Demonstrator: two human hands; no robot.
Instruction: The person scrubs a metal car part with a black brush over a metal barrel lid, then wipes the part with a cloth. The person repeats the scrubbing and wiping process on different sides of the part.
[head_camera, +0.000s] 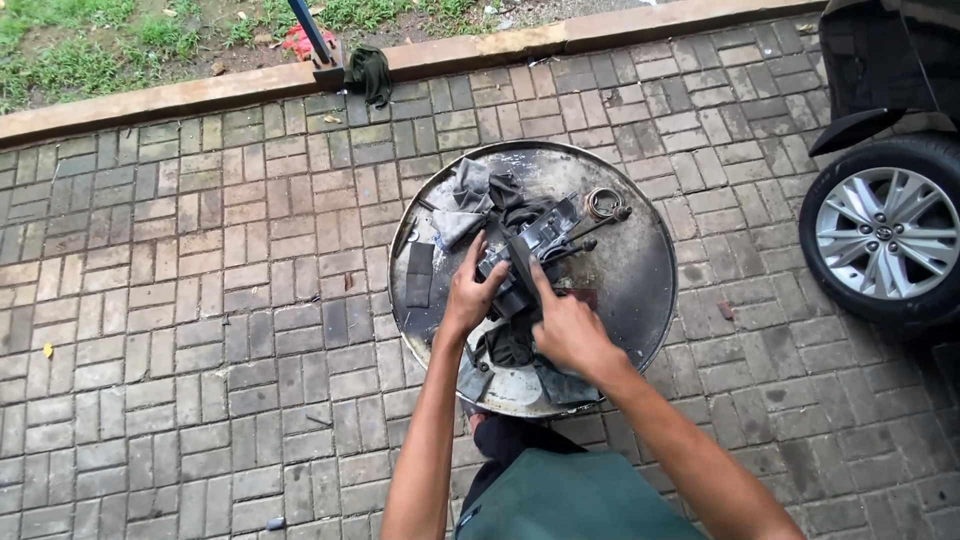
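A dark, greasy metal part (530, 255) lies near the middle of a round metal tray (640, 270) on the brick paving. My left hand (470, 295) grips the part's left side. My right hand (565, 325) rests on its lower right, with the forefinger stretched up along it. Two thin rods (590, 235) stick out from the part toward the upper right. Grey rags (465, 200) lie on the tray behind the part, and a dark cloth (510, 345) lies under my hands.
A coil of wire (603, 203) sits at the tray's upper right, a flat dark strip (419, 274) at its left. A car wheel (888, 235) stands at the right. A kerb (200, 95), a blue pole (310, 30) and a dark rag (369, 72) lie beyond.
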